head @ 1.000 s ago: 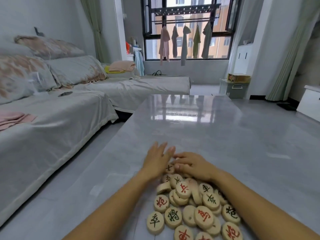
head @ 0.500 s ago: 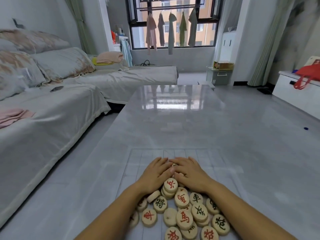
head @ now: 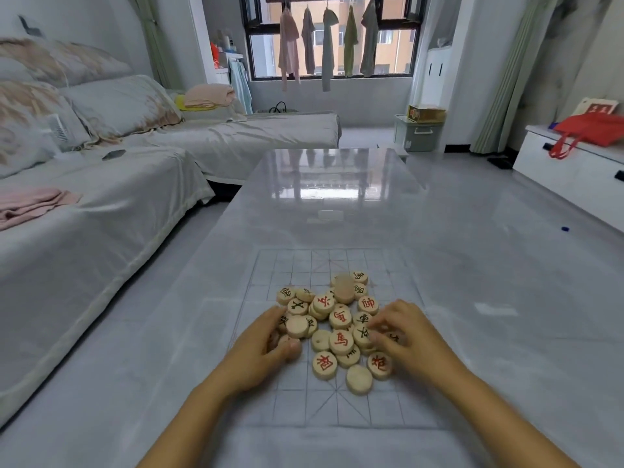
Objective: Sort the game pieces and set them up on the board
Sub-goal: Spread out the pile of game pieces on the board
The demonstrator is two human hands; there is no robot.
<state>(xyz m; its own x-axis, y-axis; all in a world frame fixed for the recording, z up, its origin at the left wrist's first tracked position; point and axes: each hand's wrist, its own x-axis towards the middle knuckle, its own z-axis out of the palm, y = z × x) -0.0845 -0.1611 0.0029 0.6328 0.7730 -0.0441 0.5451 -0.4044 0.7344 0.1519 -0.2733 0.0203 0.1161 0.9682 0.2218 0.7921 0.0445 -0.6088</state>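
Observation:
A heap of round wooden game pieces with red and black characters lies on the faint grid of the board, a clear sheet on the grey table. Some pieces lie blank side up. My left hand cups the left edge of the heap, with its fingers and thumb curled round a few pieces. At the heap's right edge, my right hand has its fingertips bent onto pieces, and one piece shows between its fingers. One piece at the far side looks blurred, tipped on others.
The glossy table stretches far ahead. A covered sofa runs along the left, close to the table's edge. A white cabinet with a red bag stands at the right. A window with hanging clothes is at the back.
My hands were together at the far side of the heap; now they are apart, one on each side. The heap sits farther up the board and more of the grid shows.

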